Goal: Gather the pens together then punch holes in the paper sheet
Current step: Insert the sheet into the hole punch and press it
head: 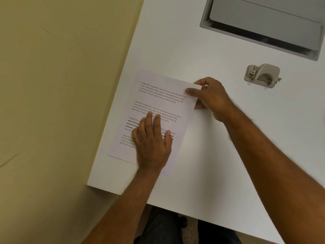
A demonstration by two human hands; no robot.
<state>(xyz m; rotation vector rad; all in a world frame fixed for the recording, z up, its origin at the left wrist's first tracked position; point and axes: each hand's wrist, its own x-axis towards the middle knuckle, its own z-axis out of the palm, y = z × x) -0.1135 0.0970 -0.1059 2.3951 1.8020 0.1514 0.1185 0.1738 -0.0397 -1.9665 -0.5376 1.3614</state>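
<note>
A printed paper sheet point(158, 104) lies on the white table point(219, 164) near its left edge. My left hand point(152, 143) rests flat on the lower half of the sheet, fingers spread. My right hand point(211, 97) pinches the sheet's far right corner, thumb on top and fingers under it, with the corner slightly lifted. A grey metal hole punch point(262, 75) stands on the table to the right of the sheet, apart from both hands. No pens are in view.
A grey recessed cable hatch point(263, 23) is set into the table at the back right. The table's left edge and front left corner point(89, 184) are close to the sheet; beyond them is yellowish floor point(52, 103). My knees show below the table's front edge.
</note>
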